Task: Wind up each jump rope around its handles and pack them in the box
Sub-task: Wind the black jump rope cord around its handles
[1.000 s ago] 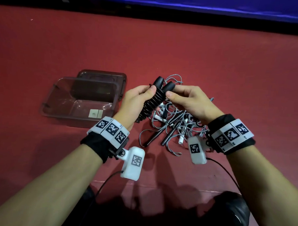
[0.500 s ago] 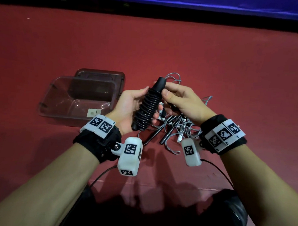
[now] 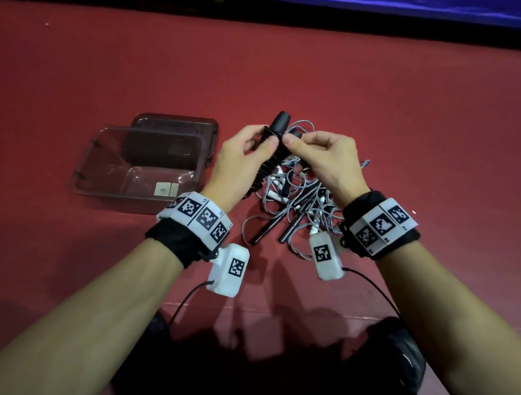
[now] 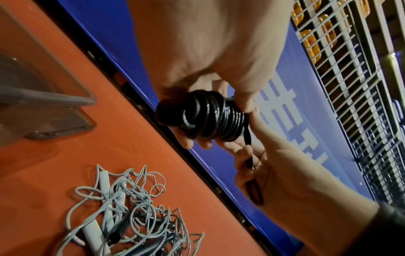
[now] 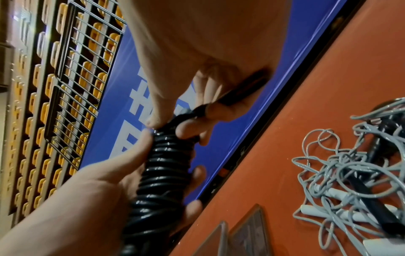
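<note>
On the left of the red table (image 3: 377, 98) stands the clear plastic box (image 3: 105, 172), with its lid (image 3: 179, 125) just behind it. Beside it, above the table, the left hand (image 3: 239, 166) grips the black jump rope (image 3: 270, 159), coiled around its handles. The right hand (image 3: 329, 161) pinches the upper end of the same rope between thumb and fingers. Under both hands lies a tangle of grey ropes (image 3: 297, 205) with black and white handles.
</note>
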